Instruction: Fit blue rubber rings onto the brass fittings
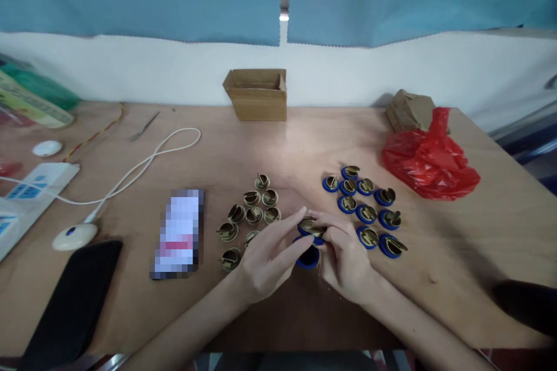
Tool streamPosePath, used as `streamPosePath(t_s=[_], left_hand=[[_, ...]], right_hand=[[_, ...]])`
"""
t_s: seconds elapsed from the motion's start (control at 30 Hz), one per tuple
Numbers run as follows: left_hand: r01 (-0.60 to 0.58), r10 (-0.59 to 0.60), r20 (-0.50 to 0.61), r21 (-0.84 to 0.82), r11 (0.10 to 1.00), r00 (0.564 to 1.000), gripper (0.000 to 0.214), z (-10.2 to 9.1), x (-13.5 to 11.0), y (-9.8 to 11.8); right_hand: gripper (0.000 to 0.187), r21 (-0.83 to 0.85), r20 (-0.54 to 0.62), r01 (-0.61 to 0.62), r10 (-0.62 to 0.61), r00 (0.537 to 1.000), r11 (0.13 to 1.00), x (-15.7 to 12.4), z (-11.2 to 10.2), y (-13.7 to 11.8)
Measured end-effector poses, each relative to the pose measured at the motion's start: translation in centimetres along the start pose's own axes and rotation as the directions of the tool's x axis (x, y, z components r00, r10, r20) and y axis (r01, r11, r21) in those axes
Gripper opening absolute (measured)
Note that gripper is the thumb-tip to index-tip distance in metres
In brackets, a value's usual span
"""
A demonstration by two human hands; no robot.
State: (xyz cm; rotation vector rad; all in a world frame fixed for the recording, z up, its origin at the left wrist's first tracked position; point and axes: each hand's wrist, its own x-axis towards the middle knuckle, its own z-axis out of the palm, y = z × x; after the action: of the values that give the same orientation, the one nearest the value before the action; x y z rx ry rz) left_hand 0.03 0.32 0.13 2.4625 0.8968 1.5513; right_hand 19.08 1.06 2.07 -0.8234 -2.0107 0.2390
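My left hand (pixel 265 261) and my right hand (pixel 348 252) meet near the front middle of the table. Between their fingertips they pinch a small blue-rimmed round piece with a brass-coloured metal clip (pixel 311 226). Just under it shows a dark blue round piece (pixel 307 258), partly hidden by the fingers. Several similar blue-rimmed pieces with brass clips (pixel 366 214) lie in a group to the right. On the left, beside my left hand, sits a group of pale-rimmed pieces with brass clips (pixel 254 215); my hand covers part of one.
A cardboard box (pixel 261 105) stands at the back by the wall. A red plastic bag (pixel 430 162) and a brown paper package (pixel 409 111) are at the back right. Leftward lie a blurred-out phone (pixel 178 235), a black phone-like slab (pixel 73 301), a white cable (pixel 143 163) and a power strip (pixel 35 185).
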Motion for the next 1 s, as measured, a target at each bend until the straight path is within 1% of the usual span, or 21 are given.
streamPosePath(t_s=[0.03,0.1,0.17,0.23,0.3,0.33,0.4,0.5,0.57,0.63,0.7,0.83,1.0], left_hand=[[0.001,-0.001,0.0,0.016,1.0,1.0,0.049,0.0,0.0,0.1],[0.043,-0.043,-0.002,0.031,0.999,0.999,0.047,0.1,0.0,0.3],[0.13,-0.13,-0.015,0.029,0.991,0.991,0.041,0.3,0.2,0.5],[0.225,-0.225,-0.006,0.024,0.974,0.974,0.036,0.4,0.4,0.7],[0.276,-0.276,0.004,0.036,0.96,0.961,0.032,0.4,0.6,0.8],[0.284,-0.284,-0.001,0.051,0.957,0.959,0.03,0.3,0.7,0.9],[0.284,-0.282,-0.035,0.087,0.955,0.959,0.025,0.1,0.9,1.0],[0.253,-0.246,-0.07,0.133,0.958,0.967,0.02,-0.3,1.0,1.0],[0.226,-0.219,-0.067,0.123,0.966,0.973,0.022,-0.5,1.1,1.0],[0.203,-0.199,-0.052,0.088,0.975,0.979,0.022,-0.7,1.1,0.9],[0.179,-0.178,-0.039,0.033,0.983,0.983,0.023,-0.6,1.2,0.8],[0.118,-0.119,-0.029,-0.043,0.992,0.992,0.025,-0.4,1.4,0.6],[0.121,-0.123,-0.019,-0.088,0.989,0.992,0.028,-0.4,1.4,0.6]], right_hand=[[0.034,-0.014,-0.003,0.009,-0.009,1.0,1.0,-0.2,0.0,0.0],[0.033,-0.036,0.001,0.021,-0.021,1.0,0.999,-0.3,0.0,-0.1],[0.032,-0.045,0.012,0.042,-0.041,0.999,0.998,-0.2,0.0,-0.1],[0.031,-0.047,0.013,0.073,-0.073,0.997,0.996,0.1,-0.1,-0.3],[0.031,-0.045,0.001,0.104,-0.104,0.995,0.994,0.5,-0.3,-0.4],[0.032,-0.039,-0.004,0.109,-0.109,0.994,0.993,0.7,-0.4,-0.4],[0.034,-0.007,0.0,0.091,-0.091,0.996,0.996,0.9,-0.5,-0.4],[0.036,0.114,0.035,-0.018,0.014,0.999,0.993,0.8,-0.5,-0.3],[0.035,0.201,0.056,-0.091,0.081,0.995,0.975,0.6,-0.4,-0.3],[0.035,0.256,0.067,-0.123,0.109,0.992,0.959,0.4,-0.3,-0.3],[0.034,0.27,0.077,-0.13,0.113,0.991,0.954,0.3,-0.2,-0.4],[0.029,0.245,0.087,-0.142,0.124,0.988,0.959,0.5,-0.4,-0.5],[0.025,0.257,0.063,-0.181,0.17,0.983,0.949,0.7,-0.5,-0.8]])
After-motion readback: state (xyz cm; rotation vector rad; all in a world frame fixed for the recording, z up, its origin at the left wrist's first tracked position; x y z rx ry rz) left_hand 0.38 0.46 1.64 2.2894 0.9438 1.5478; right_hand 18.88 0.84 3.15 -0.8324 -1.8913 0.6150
